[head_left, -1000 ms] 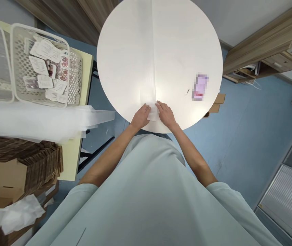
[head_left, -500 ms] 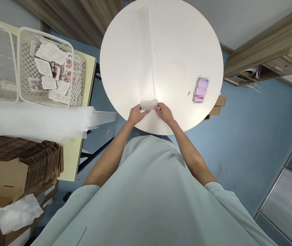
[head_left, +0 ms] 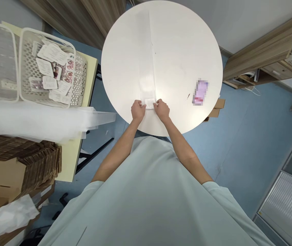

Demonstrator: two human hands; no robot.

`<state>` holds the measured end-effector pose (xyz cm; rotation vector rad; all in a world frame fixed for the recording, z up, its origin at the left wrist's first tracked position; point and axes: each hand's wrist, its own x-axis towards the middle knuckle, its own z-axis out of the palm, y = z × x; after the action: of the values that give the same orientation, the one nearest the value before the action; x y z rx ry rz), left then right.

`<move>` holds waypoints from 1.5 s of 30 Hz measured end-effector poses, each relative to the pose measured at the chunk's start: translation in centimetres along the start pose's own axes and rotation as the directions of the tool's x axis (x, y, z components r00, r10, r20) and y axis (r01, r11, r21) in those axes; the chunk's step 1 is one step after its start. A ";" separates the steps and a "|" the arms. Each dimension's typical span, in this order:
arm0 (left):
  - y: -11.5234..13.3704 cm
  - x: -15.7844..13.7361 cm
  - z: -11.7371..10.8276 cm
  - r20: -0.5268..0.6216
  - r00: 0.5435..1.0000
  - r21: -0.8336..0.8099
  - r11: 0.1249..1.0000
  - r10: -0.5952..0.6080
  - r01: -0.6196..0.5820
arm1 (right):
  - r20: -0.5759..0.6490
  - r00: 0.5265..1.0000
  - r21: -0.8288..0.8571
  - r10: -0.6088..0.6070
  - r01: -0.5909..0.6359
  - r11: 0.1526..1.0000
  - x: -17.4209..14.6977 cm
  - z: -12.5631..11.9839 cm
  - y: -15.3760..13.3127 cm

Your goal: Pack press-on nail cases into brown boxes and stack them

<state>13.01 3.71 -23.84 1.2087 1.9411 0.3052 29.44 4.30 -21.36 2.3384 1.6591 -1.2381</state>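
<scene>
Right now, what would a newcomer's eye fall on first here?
The round white table at upper centre, where the left hand and right hand hold the near end of a translucent strip. Next, a pixelated purple patch on the table's right, then the white basket of packets at upper left.

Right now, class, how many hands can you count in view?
2: the left hand at the left edge of the pale strip's near end, the right hand at its right edge. No others show.
</scene>
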 end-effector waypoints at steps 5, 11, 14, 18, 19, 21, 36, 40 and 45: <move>0.2 -0.2 -0.4 0.024 0.929 0.142 0.919 0.369 -0.368 | -0.083 0.949 -0.146 -0.304 0.290 0.946 0.1 0.5 -0.8; 0.4 2.1 -1.2 0.295 0.765 0.124 0.771 0.573 -0.625 | 0.050 0.844 -0.146 -0.534 0.535 0.832 1.3 0.0 0.4; -0.1 2.1 -1.5 0.305 0.759 0.127 0.765 0.575 -0.631 | 0.099 0.840 -0.129 -0.533 0.542 0.830 1.1 -0.2 1.7; -1.6 0.0 -1.4 0.291 0.771 0.093 0.785 0.566 -0.612 | 0.138 0.825 -0.120 -0.548 0.564 0.817 -1.0 0.5 3.4; -2.1 -0.9 -1.3 0.290 0.780 0.083 0.797 0.555 -0.598 | 0.136 0.821 -0.117 -0.554 0.569 0.814 -1.8 0.8 3.9; -3.0 -2.7 -1.2 0.295 0.792 0.056 0.818 0.534 -0.572 | 0.141 0.809 -0.103 -0.571 0.586 0.804 -3.6 1.5 5.0; -3.5 -4.1 -2.5 0.241 0.949 -0.162 0.973 0.203 -0.167 | 0.042 0.934 -0.055 -0.356 0.358 0.932 -5.4 1.5 4.5; -3.0 -3.0 -1.7 0.154 0.979 -0.099 0.988 0.134 -0.120 | 0.002 0.959 -0.019 -0.284 0.284 0.959 -4.2 1.2 3.4; -2.1 -1.8 -0.1 0.056 0.996 0.004 0.997 0.074 -0.075 | -0.028 0.988 0.056 -0.154 0.155 0.986 -2.5 1.3 2.1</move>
<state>11.97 1.13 -24.05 1.2822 1.8530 0.3015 30.11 0.84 -21.57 2.3034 1.8691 -1.3051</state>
